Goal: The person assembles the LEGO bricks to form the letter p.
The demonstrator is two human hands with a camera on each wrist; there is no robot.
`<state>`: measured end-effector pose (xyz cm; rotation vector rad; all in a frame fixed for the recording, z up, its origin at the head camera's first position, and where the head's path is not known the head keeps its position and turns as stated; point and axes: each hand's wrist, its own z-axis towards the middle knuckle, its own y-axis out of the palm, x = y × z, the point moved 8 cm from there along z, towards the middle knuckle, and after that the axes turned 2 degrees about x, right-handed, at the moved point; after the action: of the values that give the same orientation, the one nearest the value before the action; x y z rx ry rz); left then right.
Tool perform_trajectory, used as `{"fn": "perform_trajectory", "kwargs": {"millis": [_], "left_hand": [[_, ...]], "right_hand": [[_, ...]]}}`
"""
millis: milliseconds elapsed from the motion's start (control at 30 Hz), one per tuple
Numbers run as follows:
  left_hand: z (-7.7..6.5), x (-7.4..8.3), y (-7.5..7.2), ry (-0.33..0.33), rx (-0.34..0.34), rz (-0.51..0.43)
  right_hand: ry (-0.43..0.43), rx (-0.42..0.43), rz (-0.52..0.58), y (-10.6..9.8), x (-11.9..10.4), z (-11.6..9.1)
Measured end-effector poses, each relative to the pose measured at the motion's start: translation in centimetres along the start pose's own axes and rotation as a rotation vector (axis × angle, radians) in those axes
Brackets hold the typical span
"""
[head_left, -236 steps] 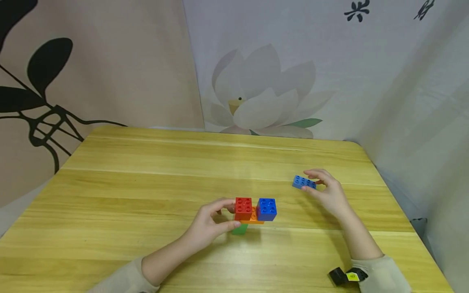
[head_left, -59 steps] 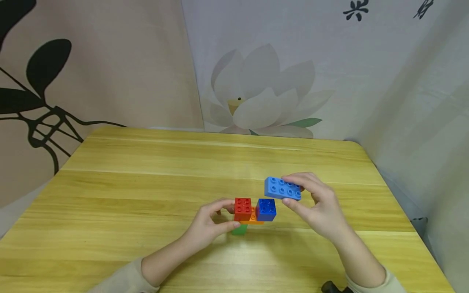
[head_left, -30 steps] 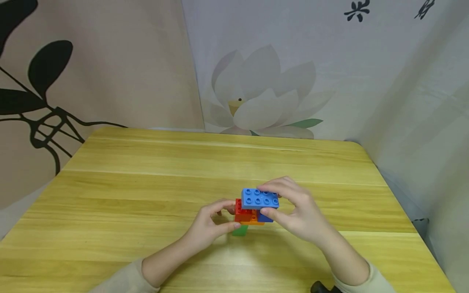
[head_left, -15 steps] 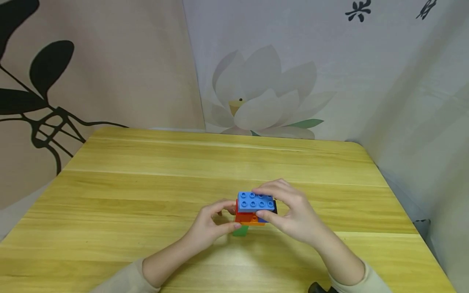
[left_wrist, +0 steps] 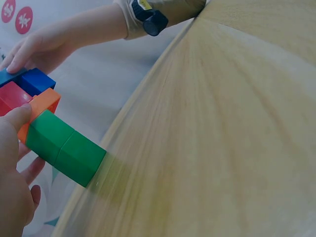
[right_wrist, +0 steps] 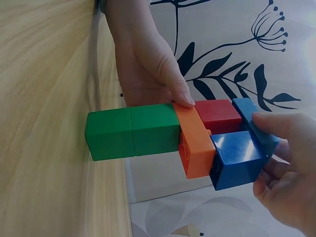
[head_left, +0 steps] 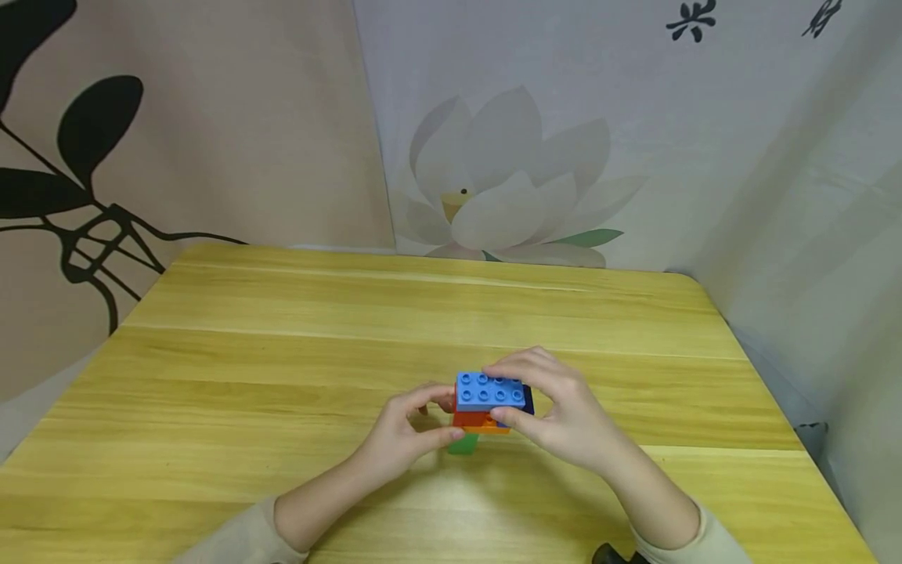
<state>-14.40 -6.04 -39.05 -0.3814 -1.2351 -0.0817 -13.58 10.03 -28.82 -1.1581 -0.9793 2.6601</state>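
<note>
A stack of toy building bricks stands upright on the table. Two green blocks (right_wrist: 108,133) form its column, under a flat orange brick (right_wrist: 195,143). On the orange brick sit a red block (right_wrist: 217,113) and a dark blue block (right_wrist: 237,158), side by side. My left hand (head_left: 398,435) grips the stack from the left, its thumb near the red and orange bricks. My right hand (head_left: 567,407) pinches a light blue eight-stud brick (head_left: 486,389) lying across the red and dark blue tops. The dark blue block sticks out past its right end.
The wooden table (head_left: 296,352) stretches out around the stack. Behind it hangs a pale cloth (head_left: 521,157) printed with a lotus. A black strap device (left_wrist: 150,19) is worn at the right sleeve.
My right hand has picked up the light blue brick from the table's right side, carried it left and lowered it onto the stack. My left hand has kept its hold on the stack.
</note>
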Motion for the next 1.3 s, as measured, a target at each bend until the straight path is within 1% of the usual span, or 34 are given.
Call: {"fn": "perform_trajectory", "kwargs": {"millis": [267,500,667,833,967,1133,1300], "left_hand": [[0.05,0.01,-0.04,0.000,0.004,-0.005],[0.05,-0.07,0.03,-0.009,0.010,-0.007],[0.03,-0.09,0.09,-0.003,0.012,-0.004],[0.04,-0.21,0.00,-0.018,0.012,-0.003],[0.03,-0.29,-0.08,-0.029,0.013,0.000],[0.03,-0.25,0.03,-0.012,0.013,0.003],[0.03,-0.11,0.08,-0.002,0.016,0.005]], "right_hand": [[-0.008,0.004,-0.004,0.09,0.09,-0.04],[-0.044,0.015,-0.030,-0.06,-0.14,0.12],[-0.033,-0.011,-0.045,0.00,-0.17,0.25],[-0.021,-0.047,-0.052,0.04,-0.11,0.62],[-0.036,-0.063,-0.051,0.12,-0.06,0.80],[-0.061,-0.048,-0.045,0.19,0.15,0.51],[-0.050,-0.044,-0.045,0.18,0.33,0.35]]}}
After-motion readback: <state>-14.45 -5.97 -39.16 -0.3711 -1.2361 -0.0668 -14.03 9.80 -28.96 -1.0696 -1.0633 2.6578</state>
